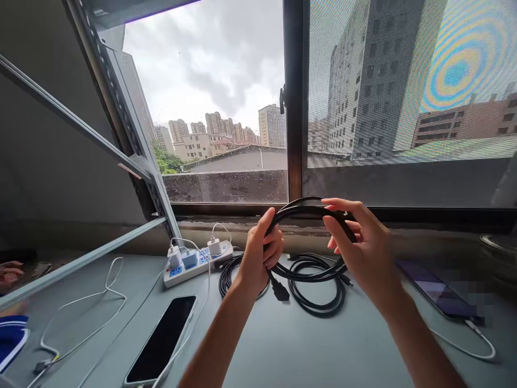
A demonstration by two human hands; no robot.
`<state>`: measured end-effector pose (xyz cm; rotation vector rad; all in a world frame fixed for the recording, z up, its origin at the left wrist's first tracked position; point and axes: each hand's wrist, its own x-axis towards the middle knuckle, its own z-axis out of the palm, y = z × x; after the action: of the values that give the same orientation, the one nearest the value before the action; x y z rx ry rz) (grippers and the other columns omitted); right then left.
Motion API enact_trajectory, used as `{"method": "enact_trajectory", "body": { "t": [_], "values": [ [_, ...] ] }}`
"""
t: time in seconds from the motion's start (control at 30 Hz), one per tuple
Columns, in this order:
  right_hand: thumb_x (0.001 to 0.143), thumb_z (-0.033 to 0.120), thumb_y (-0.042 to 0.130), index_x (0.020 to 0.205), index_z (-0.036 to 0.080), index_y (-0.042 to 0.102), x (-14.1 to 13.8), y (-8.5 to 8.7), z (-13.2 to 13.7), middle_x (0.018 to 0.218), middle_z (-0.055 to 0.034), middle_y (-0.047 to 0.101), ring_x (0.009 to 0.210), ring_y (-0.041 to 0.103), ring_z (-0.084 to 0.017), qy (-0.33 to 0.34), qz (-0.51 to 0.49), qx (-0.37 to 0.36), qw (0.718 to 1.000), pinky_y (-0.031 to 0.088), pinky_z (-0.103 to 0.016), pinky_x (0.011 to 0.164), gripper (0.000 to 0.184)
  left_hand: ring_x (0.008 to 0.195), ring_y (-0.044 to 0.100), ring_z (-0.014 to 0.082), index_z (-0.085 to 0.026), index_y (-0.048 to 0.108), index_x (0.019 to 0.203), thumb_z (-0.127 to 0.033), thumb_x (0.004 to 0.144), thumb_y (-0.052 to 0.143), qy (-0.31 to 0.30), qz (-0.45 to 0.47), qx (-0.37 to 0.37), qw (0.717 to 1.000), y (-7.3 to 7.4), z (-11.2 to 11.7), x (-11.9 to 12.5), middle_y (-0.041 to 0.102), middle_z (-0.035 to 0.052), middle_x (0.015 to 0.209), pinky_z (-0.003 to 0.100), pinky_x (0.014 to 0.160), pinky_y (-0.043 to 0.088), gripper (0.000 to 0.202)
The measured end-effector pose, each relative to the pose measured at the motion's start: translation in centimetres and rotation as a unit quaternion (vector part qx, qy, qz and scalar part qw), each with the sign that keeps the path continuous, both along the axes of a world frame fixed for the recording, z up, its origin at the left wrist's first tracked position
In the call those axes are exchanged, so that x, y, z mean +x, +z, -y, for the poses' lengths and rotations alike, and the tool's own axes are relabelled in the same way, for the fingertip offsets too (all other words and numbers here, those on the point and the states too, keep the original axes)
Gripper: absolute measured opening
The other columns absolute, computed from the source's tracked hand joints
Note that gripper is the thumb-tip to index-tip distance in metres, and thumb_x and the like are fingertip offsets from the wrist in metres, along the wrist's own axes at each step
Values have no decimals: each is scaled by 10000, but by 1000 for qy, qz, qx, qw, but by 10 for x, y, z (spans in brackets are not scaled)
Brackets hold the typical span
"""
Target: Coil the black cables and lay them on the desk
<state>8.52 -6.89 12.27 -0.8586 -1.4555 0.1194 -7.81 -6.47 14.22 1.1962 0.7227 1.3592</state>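
A coiled black cable [304, 276] is held up above the table between both hands. My left hand [258, 250] is closed around the left side of the loop, and a black plug [280, 291] dangles below it. On the right side, my right hand [361, 245] has its thumb and fingers around the loop, with a thin strand near the index fingertip. Behind and below lies another coiled black cable [319, 310] on the table. A further black coil [229, 277] rests partly hidden behind my left forearm.
A white power strip [197, 268] with chargers stands near the window. One phone [163, 339] lies at front left, another [438, 291] at right, both with white cables. A metal shelf frame [141, 140] rises at left. Part of another person's hand [11, 274] shows at the far left.
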Motion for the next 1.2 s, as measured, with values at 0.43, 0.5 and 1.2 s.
{"method": "enact_trajectory", "body": {
  "t": [0.43,0.5,1.2],
  "values": [
    [832,487,575,1386,244,422,7,-14,-17,1299,-136,500,1046,582,-257,-68,58,-45,995,557,-340,669,624,315,135,9,-137,118,437,-693,676,623,53,-47,120,990,0,6,-5,119,-50,340,214,351,55,788],
    [821,461,593,1318,223,509,9,-11,-15,1196,-120,579,998,603,-243,-74,44,-26,996,554,-311,631,557,316,131,13,-136,102,455,-696,663,633,57,-30,120,991,1,7,-6,116,-49,342,216,343,47,799],
    [805,503,626,658,152,681,6,4,14,602,-50,641,513,585,-130,337,-126,-222,906,429,-205,429,385,306,124,34,-165,150,468,-676,688,625,57,94,94,989,1,1,-3,148,-54,342,209,310,48,732]
  ]
}}
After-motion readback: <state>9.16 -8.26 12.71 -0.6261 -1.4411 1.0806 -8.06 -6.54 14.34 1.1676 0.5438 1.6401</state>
